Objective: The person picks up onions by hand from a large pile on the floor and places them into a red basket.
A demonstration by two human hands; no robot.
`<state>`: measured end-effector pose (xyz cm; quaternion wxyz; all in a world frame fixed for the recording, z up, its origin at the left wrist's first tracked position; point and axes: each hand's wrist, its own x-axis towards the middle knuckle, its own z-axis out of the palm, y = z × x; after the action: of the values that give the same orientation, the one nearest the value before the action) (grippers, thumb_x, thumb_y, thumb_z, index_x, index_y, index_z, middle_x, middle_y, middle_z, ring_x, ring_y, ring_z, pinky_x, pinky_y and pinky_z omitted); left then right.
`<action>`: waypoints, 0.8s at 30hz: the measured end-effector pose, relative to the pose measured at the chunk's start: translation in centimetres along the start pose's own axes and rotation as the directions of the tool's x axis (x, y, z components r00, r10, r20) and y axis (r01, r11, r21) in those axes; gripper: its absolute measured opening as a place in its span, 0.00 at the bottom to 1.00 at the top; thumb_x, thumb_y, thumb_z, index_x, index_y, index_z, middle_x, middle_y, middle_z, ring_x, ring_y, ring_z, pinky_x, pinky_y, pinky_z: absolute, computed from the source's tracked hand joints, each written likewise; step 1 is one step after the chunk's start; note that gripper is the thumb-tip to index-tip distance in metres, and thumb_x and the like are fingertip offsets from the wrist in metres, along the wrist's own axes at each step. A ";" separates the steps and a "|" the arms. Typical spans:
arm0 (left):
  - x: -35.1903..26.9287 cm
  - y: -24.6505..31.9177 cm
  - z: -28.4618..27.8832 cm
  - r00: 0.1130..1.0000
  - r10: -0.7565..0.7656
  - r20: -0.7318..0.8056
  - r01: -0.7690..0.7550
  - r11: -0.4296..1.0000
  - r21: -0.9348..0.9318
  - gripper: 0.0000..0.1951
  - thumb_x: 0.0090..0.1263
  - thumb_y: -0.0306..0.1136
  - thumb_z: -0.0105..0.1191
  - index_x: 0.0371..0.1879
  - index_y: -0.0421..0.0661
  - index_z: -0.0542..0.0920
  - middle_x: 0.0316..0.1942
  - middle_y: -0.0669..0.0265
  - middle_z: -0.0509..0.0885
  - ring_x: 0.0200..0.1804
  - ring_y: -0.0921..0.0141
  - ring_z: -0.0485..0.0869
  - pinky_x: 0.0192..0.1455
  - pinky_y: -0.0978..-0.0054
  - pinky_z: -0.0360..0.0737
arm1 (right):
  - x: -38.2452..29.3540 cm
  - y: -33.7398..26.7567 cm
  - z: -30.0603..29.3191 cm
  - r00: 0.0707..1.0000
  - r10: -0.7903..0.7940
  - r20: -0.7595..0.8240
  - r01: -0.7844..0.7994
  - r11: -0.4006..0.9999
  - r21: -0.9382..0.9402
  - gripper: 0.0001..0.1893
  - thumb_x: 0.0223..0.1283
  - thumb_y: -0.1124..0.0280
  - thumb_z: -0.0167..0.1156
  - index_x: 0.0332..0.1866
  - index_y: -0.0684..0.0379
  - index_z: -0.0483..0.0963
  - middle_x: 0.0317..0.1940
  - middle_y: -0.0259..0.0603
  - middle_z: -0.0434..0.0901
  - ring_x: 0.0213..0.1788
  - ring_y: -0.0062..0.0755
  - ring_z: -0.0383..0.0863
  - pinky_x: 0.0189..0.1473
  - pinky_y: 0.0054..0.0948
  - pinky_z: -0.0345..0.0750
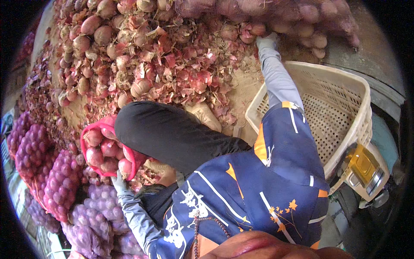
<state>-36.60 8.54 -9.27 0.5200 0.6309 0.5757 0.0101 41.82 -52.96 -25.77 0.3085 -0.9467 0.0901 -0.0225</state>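
My left hand (119, 183), in a light grey glove, holds the near rim of a red mesh bag (84, 147). The bag stands with its mouth up beside my left knee and is full of red onions (94, 157). Far forward on the right, my right hand (267, 41), gloved too, reaches to red onions (257, 29) at the edge of a filled purple mesh bag (307, 14). Its fingers are mostly hidden, so I cannot tell whether they grip an onion. Loose onions (103, 35) lie heaped ahead and to the left, among dry onion skins (181, 74).
An off-white perforated plastic crate (343, 76) stands at my right, under my right arm. Behind it is a beige object with an amber, see-through part (364, 165). Filled mesh bags of onions (61, 184) lie at my left. My bent leg (171, 132) crosses the middle.
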 end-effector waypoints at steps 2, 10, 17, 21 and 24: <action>-0.5 5.2 4.4 0.992 -0.118 -0.036 0.108 0.971 -0.211 0.23 0.81 0.33 0.55 0.70 0.36 0.71 0.59 0.57 0.84 0.53 0.67 0.85 0.56 0.65 0.84 | 0.8 2.0 -0.5 0.999 0.042 0.007 -0.042 0.999 -0.011 0.21 0.51 0.58 0.72 0.47 0.61 0.83 0.45 0.56 0.87 0.50 0.61 0.86 0.52 0.52 0.82; -1.1 5.3 2.6 0.988 -0.145 -0.061 0.138 0.985 -0.101 0.11 0.80 0.35 0.56 0.52 0.42 0.76 0.41 0.67 0.83 0.39 0.72 0.81 0.41 0.68 0.81 | 0.8 4.7 2.7 0.966 0.247 -0.076 -0.214 0.930 0.299 0.28 0.54 0.52 0.72 0.57 0.55 0.81 0.54 0.46 0.87 0.58 0.54 0.84 0.54 0.53 0.83; -3.9 7.7 0.8 0.993 -0.067 -0.100 0.103 0.904 0.415 0.13 0.76 0.40 0.60 0.34 0.43 0.79 0.28 0.69 0.80 0.30 0.72 0.75 0.36 0.67 0.75 | -9.1 1.9 3.0 0.756 0.340 0.559 -0.633 0.164 0.756 0.30 0.58 0.45 0.68 0.63 0.50 0.79 0.60 0.40 0.85 0.62 0.47 0.83 0.54 0.58 0.82; -5.8 15.6 2.8 0.948 0.264 -0.177 -0.087 0.751 0.655 0.13 0.76 0.37 0.60 0.47 0.37 0.84 0.39 0.59 0.88 0.40 0.67 0.84 0.49 0.66 0.82 | -15.7 -6.6 1.9 0.619 0.208 0.757 -0.769 -0.031 0.638 0.30 0.64 0.37 0.60 0.64 0.46 0.78 0.60 0.41 0.84 0.61 0.46 0.83 0.52 0.66 0.83; -7.7 19.1 4.4 0.771 0.589 -0.241 -0.413 0.750 0.516 0.13 0.79 0.31 0.56 0.54 0.36 0.84 0.48 0.57 0.90 0.50 0.68 0.87 0.58 0.68 0.82 | -16.3 -14.6 1.7 0.479 -0.146 0.866 -0.876 -0.011 0.483 0.31 0.66 0.38 0.61 0.64 0.50 0.77 0.62 0.40 0.83 0.60 0.50 0.84 0.56 0.63 0.82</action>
<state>-22.83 3.89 5.98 0.2178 0.8485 0.4589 0.1486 28.27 -37.38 -18.36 0.8244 -0.3310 0.2128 0.4068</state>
